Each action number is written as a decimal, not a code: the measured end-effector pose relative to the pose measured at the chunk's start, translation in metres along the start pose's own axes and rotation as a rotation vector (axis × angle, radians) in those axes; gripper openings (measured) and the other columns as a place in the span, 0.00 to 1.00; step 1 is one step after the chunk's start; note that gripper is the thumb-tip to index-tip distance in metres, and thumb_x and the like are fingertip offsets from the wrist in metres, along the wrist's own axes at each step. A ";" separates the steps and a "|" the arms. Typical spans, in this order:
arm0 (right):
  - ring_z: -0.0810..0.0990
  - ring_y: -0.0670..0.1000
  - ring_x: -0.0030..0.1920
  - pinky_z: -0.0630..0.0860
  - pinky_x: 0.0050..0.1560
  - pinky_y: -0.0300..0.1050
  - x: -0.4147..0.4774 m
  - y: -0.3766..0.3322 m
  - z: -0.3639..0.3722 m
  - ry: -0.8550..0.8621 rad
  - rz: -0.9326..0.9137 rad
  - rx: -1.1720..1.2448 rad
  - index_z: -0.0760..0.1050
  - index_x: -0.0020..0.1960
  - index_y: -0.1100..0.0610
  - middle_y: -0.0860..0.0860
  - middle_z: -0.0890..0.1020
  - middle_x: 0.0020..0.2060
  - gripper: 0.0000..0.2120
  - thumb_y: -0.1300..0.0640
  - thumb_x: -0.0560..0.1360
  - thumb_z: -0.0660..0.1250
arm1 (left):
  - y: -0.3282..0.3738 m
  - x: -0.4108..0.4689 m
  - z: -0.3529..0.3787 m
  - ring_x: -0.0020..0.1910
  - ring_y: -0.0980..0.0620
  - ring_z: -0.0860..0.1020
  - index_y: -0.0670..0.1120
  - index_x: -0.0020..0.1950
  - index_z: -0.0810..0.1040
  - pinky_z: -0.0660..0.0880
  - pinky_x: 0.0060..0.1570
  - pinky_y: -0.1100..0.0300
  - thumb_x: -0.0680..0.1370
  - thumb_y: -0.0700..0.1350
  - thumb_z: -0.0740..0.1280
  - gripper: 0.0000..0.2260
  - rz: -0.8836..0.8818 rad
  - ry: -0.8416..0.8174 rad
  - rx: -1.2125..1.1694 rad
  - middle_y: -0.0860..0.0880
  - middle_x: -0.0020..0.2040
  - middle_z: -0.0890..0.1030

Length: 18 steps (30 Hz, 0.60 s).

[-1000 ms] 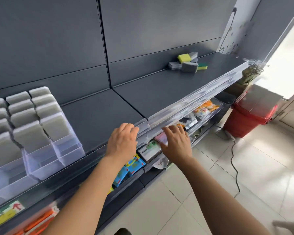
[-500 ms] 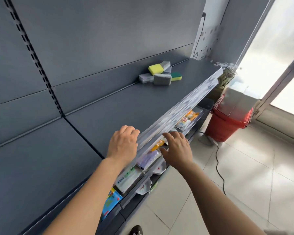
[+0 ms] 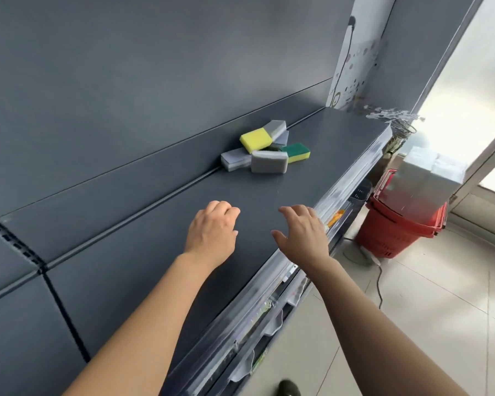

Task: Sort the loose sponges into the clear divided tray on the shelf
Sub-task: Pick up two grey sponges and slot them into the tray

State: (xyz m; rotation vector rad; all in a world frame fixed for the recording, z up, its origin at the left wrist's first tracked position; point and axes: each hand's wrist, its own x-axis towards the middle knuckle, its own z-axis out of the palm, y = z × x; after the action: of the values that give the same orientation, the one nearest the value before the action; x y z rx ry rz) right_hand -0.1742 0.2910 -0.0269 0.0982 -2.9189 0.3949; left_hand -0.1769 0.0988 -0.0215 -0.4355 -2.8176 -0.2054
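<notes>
Over the front half of the shelf (image 3: 155,252), left grip (image 3: 212,232) hangs knuckles-up, fingers loosely curled, nothing in it. Right grip (image 3: 300,235) is just beside it, near the clear edge strip (image 3: 349,178), fingers spread and slack, also empty. I cannot tell if either palm touches the shelf.

Loose sponges (image 3: 266,150): one small heap farther along the shelf, close against the back panel (image 3: 155,81), well apart from both grips. Clear divided tray: not in view.

Step in hand, as I judge it: reach to the heap.
- Take the free ones first. The grey sponge (image 3: 268,162) stands at the near side of the heap; the yellow sponge (image 3: 255,139) lies tilted on top.
- Pinch across the short sides, lightly; foam should squash and slip under a hard squeeze.
- Lift straight up, no dragging, or the green-topped sponge (image 3: 296,151) may get shoved toward the front edge.

Surroundings: bare shelf between grips and heap, so nothing blocks the reach. Past the shelf end, red baskets (image 3: 397,232) on the floor carry a pale box (image 3: 429,178); a cable (image 3: 379,284) trails over the tiles. Lower shelves hold goods, too blurred to name. Main hindrance: I must locate the tray before placing anything.
</notes>
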 end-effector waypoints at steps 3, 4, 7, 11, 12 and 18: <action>0.66 0.56 0.65 0.65 0.63 0.49 0.043 0.013 0.008 -0.010 -0.024 0.014 0.66 0.68 0.52 0.53 0.72 0.63 0.25 0.47 0.74 0.66 | -0.002 0.038 0.018 0.61 0.50 0.69 0.47 0.62 0.73 0.67 0.57 0.57 0.76 0.47 0.66 0.15 -0.033 -0.014 0.005 0.51 0.60 0.74; 0.66 0.56 0.65 0.65 0.62 0.49 0.057 0.018 0.011 -0.012 -0.035 0.018 0.67 0.68 0.53 0.53 0.72 0.63 0.25 0.47 0.74 0.66 | -0.002 0.052 0.024 0.62 0.50 0.69 0.47 0.62 0.72 0.67 0.57 0.57 0.76 0.47 0.66 0.16 -0.047 -0.020 0.007 0.51 0.60 0.74; 0.65 0.55 0.66 0.64 0.62 0.48 0.099 0.033 0.019 -0.024 -0.077 0.028 0.67 0.68 0.53 0.53 0.70 0.64 0.25 0.48 0.73 0.66 | -0.005 0.092 0.041 0.63 0.50 0.67 0.48 0.64 0.71 0.66 0.58 0.57 0.76 0.48 0.66 0.17 -0.104 -0.035 0.009 0.51 0.62 0.72; 0.63 0.55 0.68 0.62 0.65 0.48 0.151 0.052 0.028 -0.027 -0.150 0.012 0.66 0.68 0.54 0.53 0.66 0.68 0.26 0.48 0.73 0.67 | -0.007 0.145 0.061 0.66 0.50 0.66 0.46 0.68 0.68 0.66 0.61 0.55 0.76 0.48 0.66 0.21 -0.206 -0.072 0.007 0.50 0.66 0.69; 0.62 0.55 0.68 0.62 0.65 0.48 0.163 0.056 0.029 -0.024 -0.173 0.010 0.66 0.68 0.54 0.53 0.66 0.69 0.26 0.48 0.73 0.67 | -0.008 0.157 0.066 0.68 0.49 0.65 0.46 0.69 0.67 0.65 0.63 0.55 0.77 0.48 0.66 0.22 -0.234 -0.084 0.007 0.49 0.68 0.68; 0.55 0.54 0.74 0.55 0.70 0.49 0.222 0.067 0.044 -0.037 -0.317 0.045 0.61 0.71 0.54 0.53 0.60 0.74 0.30 0.49 0.73 0.67 | -0.018 0.216 0.092 0.74 0.47 0.56 0.42 0.75 0.56 0.59 0.69 0.53 0.79 0.45 0.62 0.27 -0.368 -0.136 0.038 0.45 0.76 0.56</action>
State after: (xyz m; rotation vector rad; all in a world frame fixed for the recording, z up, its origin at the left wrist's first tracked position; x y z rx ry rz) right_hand -0.4059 0.3354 -0.0411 0.5716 -2.8604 0.4074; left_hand -0.4039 0.1576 -0.0464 0.0851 -3.0091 -0.2026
